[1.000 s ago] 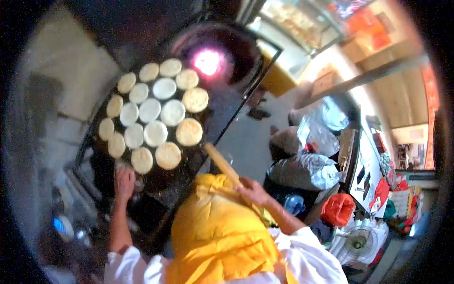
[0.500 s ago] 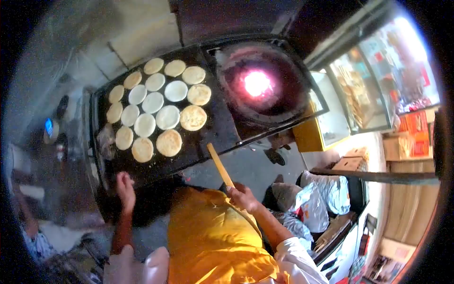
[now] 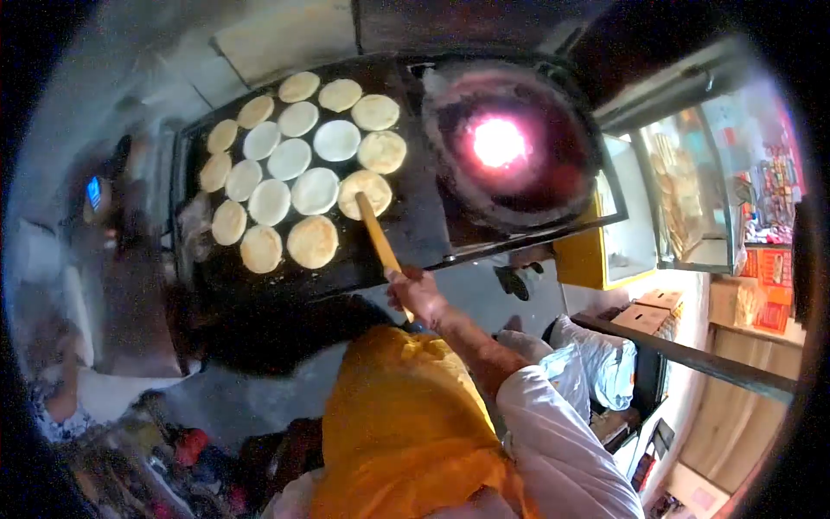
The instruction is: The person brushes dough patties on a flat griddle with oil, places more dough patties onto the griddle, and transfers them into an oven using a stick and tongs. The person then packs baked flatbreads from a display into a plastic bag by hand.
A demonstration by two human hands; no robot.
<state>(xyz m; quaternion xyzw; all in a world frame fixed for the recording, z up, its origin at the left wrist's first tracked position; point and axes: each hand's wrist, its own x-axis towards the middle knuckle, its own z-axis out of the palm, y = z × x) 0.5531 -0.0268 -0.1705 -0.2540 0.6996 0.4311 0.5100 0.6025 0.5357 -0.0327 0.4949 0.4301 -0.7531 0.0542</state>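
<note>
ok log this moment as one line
right hand: gripping stick, tip over browned flatbread, contact unclear | left hand: out of view | other flatbreads: spread on griddle

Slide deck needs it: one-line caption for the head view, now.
Wooden stick in a right-hand grip, tip over a browned flatbread on a dark griddle beside a glowing burner.

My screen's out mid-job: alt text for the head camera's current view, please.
The person's right hand holds a wooden stick, its tip over a browned flatbread on a dark griddle. Paler flatbreads sit in the middle, ringed by browner ones. Beyond the griddle's right side, a round stove glows pink-white; the left hand is out of view.
</note>
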